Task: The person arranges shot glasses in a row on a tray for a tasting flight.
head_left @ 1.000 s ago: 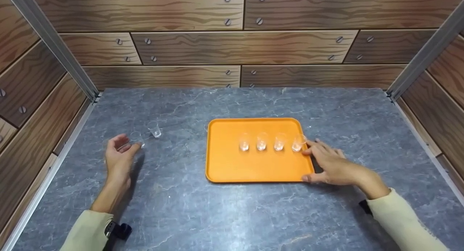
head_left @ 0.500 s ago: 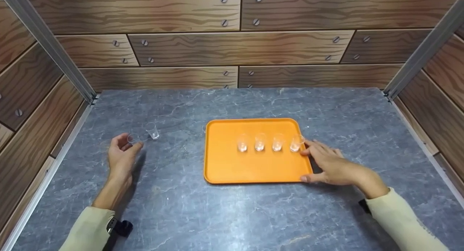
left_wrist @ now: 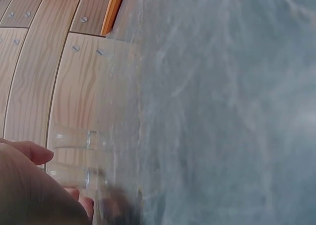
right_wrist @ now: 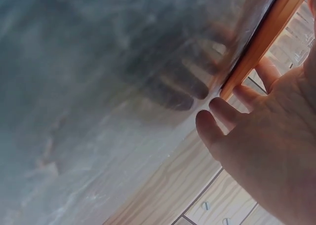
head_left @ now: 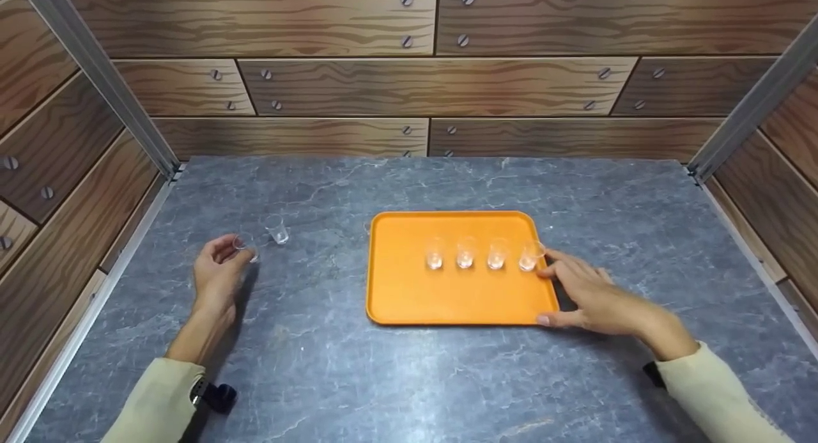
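My left hand (head_left: 217,270) is at the left of the table, its thumb and curled fingers round a small clear shot glass (left_wrist: 69,175). Just beyond it stands a second shot glass (head_left: 279,232) on the tabletop. An orange tray (head_left: 460,305) lies right of the middle, with several shot glasses (head_left: 465,254) upright in a row on it. Beside the tray's right edge is my right hand (head_left: 591,296); its thumb touches the near right corner. Its loosely extended fingers reach the right rim, close to the rightmost glass (head_left: 528,259). Whether they touch that glass, I cannot tell.
The grey marbled tabletop (head_left: 358,379) reaches back to wood-patterned panels (head_left: 434,85). Metal posts (head_left: 96,78) stand at the back corners, with more panels along both sides. A dark wrist device (head_left: 217,395) shows below the left sleeve.
My left fingers and thumb have closed in around the nearer glass. My right hand stays at the tray's right edge, and the glasses on the tray keep their places. The head view shifts slightly.
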`<state>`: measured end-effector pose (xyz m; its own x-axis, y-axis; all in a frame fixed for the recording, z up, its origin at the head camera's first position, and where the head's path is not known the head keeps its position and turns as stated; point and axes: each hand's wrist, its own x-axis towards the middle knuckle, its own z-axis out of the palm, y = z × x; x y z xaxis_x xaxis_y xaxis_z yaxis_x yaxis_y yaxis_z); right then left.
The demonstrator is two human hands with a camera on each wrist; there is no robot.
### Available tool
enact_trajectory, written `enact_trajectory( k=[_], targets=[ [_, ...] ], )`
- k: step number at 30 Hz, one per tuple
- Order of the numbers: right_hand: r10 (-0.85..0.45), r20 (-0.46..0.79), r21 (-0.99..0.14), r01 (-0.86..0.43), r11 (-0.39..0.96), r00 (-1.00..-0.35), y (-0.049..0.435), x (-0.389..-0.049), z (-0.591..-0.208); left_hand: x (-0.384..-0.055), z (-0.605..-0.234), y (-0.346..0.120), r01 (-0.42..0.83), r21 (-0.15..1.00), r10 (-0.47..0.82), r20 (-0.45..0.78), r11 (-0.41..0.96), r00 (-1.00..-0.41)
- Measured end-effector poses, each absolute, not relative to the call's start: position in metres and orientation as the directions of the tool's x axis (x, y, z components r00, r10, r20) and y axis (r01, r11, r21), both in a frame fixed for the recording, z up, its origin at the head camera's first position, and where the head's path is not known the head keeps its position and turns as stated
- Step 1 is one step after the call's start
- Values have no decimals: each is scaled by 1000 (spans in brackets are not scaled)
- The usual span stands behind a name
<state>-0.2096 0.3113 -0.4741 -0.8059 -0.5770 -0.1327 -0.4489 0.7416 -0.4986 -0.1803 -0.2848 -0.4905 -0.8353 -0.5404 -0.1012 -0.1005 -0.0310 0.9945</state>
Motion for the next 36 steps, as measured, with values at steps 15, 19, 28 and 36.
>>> enact_trajectory(
  k=[15, 19, 28, 36],
  targets=[
    [-599, -116, -551, -450, 703, -793, 314, -208, -476, -185, -496, -281, -116, 993, -565, -100, -8, -819],
    [-613, -100, -567, -461, 682, -784, 313, -209, -475, -186, -497, -284, -99, 995, -561, -88, -10, -823],
    [-636, -90, -600, -468, 649, -766, 310, -211, -472, -186, -496, -285, -105, 994, -564, -94, -14, -820],
    [-639, -71, -593, -483, 645, -766, 310, -212, -473, -183, -498, -286, -110, 994, -563, -96, -10, -821]
  ],
)
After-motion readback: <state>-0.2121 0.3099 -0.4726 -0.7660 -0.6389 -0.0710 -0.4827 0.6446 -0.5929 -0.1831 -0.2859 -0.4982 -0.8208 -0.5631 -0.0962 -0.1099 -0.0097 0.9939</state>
